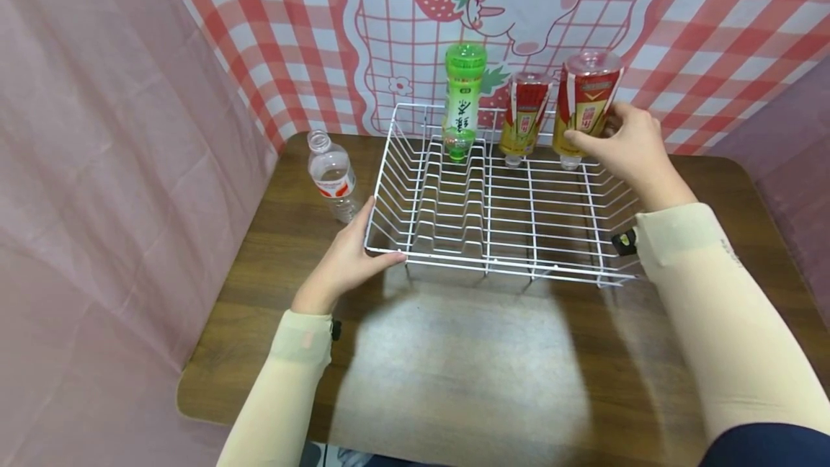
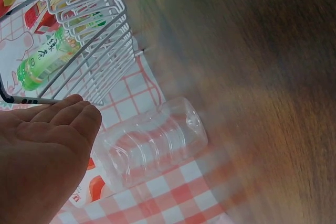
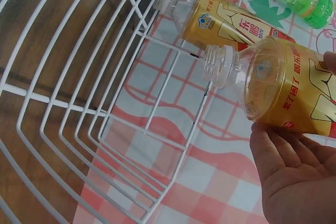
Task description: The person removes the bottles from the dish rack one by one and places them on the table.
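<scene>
My right hand [image 1: 632, 146] grips a clear plastic bottle with a red and yellow label [image 1: 589, 103]. The bottle is upside down, its uncapped mouth by the back right of a white wire dish rack [image 1: 509, 263]. With straight fingers, my left hand [image 1: 346, 258] touches the rack's front left corner, thumb along the front rim. A smaller red and yellow bottle [image 1: 527, 110] and a green bottle [image 1: 464, 99] stand inverted along the rack's back. To the left of the rack, a clear bottle with a white and red label [image 1: 335, 177] stands upright on the table.
The rack rests on a brown wooden table [image 1: 259, 337]. Behind it hangs a red and white checked cloth [image 1: 272, 27] with strawberry prints. A pink curtain [image 1: 110, 164] lines the left side.
</scene>
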`<act>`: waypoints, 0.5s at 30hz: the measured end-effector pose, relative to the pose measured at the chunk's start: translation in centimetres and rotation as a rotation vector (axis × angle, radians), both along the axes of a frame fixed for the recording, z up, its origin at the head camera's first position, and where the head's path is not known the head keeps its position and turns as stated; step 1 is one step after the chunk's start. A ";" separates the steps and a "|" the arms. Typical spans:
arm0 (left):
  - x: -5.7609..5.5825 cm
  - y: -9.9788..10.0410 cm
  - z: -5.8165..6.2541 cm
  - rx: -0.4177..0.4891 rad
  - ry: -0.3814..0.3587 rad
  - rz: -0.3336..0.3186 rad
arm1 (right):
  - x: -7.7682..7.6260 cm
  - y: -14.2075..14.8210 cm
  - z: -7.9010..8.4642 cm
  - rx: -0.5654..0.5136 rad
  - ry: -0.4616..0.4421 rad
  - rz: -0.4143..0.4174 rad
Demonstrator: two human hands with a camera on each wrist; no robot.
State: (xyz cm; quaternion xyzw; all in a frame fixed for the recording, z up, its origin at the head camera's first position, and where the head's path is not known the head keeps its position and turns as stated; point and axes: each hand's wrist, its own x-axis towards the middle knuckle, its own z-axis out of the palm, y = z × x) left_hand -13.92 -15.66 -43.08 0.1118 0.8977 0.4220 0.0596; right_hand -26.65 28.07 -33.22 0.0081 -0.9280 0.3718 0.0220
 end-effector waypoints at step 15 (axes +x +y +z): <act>0.0 0.1 0.0 0.017 -0.006 -0.002 | 0.9 -0.3 0.9 0.027 0.029 0.002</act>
